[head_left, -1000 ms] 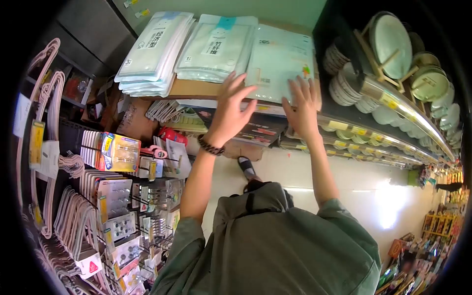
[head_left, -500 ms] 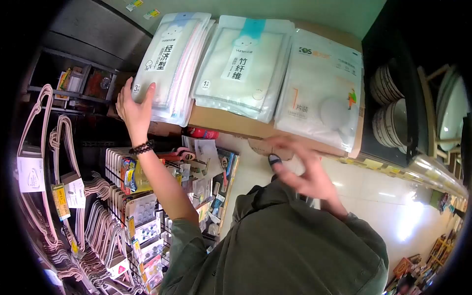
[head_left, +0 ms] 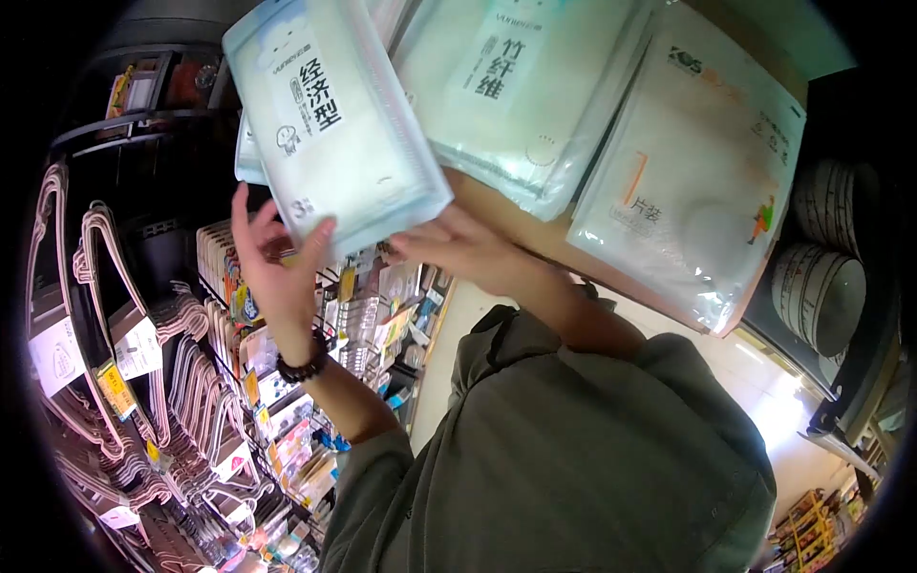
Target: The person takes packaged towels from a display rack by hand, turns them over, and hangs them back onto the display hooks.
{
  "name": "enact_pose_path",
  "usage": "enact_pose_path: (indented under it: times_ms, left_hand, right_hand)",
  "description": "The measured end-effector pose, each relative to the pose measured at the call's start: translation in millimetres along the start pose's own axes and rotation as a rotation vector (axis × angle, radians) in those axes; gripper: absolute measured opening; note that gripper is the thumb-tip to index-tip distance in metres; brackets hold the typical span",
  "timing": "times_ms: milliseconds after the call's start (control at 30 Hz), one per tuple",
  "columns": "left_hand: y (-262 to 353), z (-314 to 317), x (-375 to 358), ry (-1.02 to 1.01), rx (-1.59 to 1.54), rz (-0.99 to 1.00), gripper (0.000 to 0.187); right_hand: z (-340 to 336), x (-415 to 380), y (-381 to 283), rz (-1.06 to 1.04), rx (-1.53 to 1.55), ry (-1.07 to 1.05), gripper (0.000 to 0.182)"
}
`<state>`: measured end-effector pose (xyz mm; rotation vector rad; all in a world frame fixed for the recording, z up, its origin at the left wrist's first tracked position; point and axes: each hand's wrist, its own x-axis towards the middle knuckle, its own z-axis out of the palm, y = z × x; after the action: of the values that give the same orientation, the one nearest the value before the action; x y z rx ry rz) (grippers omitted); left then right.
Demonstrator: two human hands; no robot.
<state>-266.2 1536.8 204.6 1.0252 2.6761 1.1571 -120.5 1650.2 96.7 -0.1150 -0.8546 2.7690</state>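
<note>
Shelving carried stacked flat packs; one pale pack was lifted off the stack at its left end. The left hand gripped the pack's lower edge, fingers spread; the right hand supported beneath its right corner. Judgement: support both corners, keep it level.

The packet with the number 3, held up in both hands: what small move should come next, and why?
Probably lower the packet level onto the stack behind it: the left hand and right hand grip only its lower edge, and it stands tilted.
</note>
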Motion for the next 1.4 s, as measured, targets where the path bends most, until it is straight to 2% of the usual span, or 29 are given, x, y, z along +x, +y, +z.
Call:
enact_pose_path:
  times_ms: [100, 200, 233, 333, 367, 467, 667, 767, 800, 900, 933, 1067, 1100, 1233, 1333, 1367, 1400]
  left_hand:
    - [-2, 8, -35, -0.018, -0.253, -0.139, 0.103]
    - [-5, 5, -64, 0.017, -0.379, -0.152, 0.103]
    - [-10, 2, -73, 0.02, -0.401, -0.115, 0.105]
    - [-2, -13, -100, 0.04, -0.475, -0.193, 0.105]
    - [-8, -17, -111, 0.051, -0.475, -0.16, 0.102]
    - [-20, -30, -151, 0.122, -0.434, -0.109, 0.101]
    - [-56, -58, -254, 0.24, -0.212, -0.064, 0.084]
    - [-71, -69, -315, 0.285, -0.26, -0.126, 0.078]
    - [-72, -75, -331, 0.301, -0.279, -0.078, 0.073]
    - [-82, -90, -394, 0.304, -0.264, -0.168, 0.058]
    - [-85, -94, -420, 0.27, -0.312, -0.263, 0.06]
    - [-89, -112, -514, 0.378, -0.285, -0.349, 0.059]
    - [-91, -115, -537, 0.411, -0.274, -0.363, 0.059]
    - [-90, -121, -623, 0.582, -0.264, -0.476, 0.06]
    - [-78, -127, -666, 0.71, -0.233, -0.602, 0.054]
    - [-77, -127, -680, 0.728, -0.195, -0.594, 0.05]
    - [-76, -125, -691, 0.74, -0.159, -0.586, 0.046]
  right_hand:
    - [-8, -19, -7, 0.066, 0.003, 0.059, 0.044]
    - [16, -37, -15, 0.249, -0.087, 0.439, 0.043]
    - [9, -37, 3, 0.079, -0.055, 0.309, 0.04]
    - [1, -55, 20, 0.059, -0.344, 0.168, 0.034]
    - [5, -60, 25, 0.059, -0.258, 0.124, 0.029]
    - [17, -78, 34, 0.215, -0.298, 0.093, 0.026]
    - [37, -106, 93, 0.344, -0.372, -0.011, 0.024]
    - [40, -120, 134, 0.484, -0.352, -0.142, 0.025]
    - [41, -126, 150, 0.54, -0.369, -0.17, 0.025]
    - [42, -152, 194, 0.682, -0.502, -0.272, 0.029]
    - [41, -162, 208, 0.702, -0.589, -0.324, 0.031]
    - [74, -202, 259, 0.784, -0.759, -0.546, 0.042]
    - [70, -210, 275, 0.814, -0.872, -0.671, 0.049]
    - [100, -244, 329, 1.02, -0.696, -0.722, 0.05]
    - [92, -253, 381, 1.042, -0.635, -0.959, 0.049]
    - [109, -261, 390, 1.067, -0.603, -0.928, 0.042]
    - [117, -262, 403, 1.067, -0.652, -1.075, 0.039]
